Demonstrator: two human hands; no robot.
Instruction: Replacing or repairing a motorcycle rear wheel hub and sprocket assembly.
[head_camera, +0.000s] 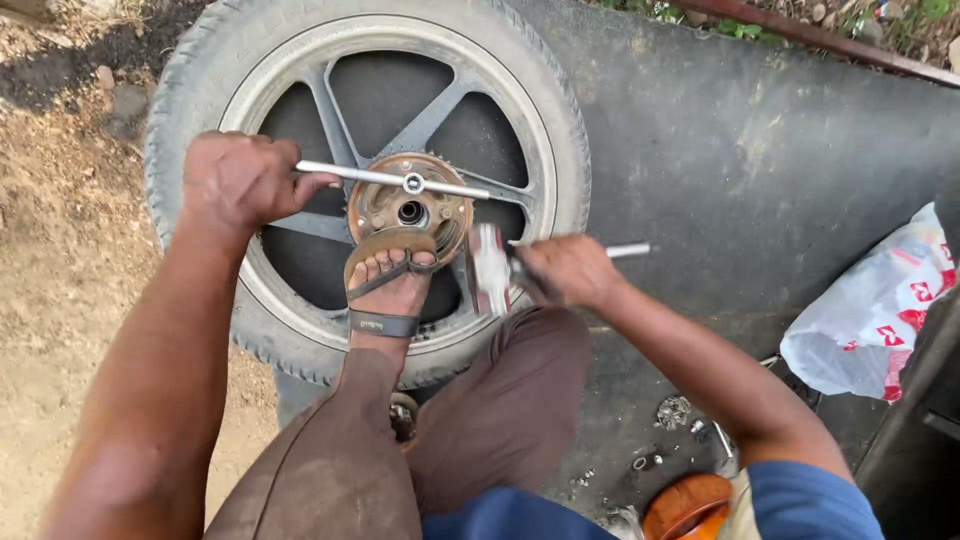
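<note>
Outdoors, daylight. Black rubber mat (760, 150) covered ground right of hands; bare dirt (60, 260) lay left; weeds (740, 28) grew beyond.

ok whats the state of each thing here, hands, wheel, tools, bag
left hand: closed around the steel rod lying across the hub
right hand: gripping the hammer, its head blurred
wheel: lying flat on the dark mat, pinned by a sandalled foot
plastic bag: crumpled, on the mat's right edge
</note>
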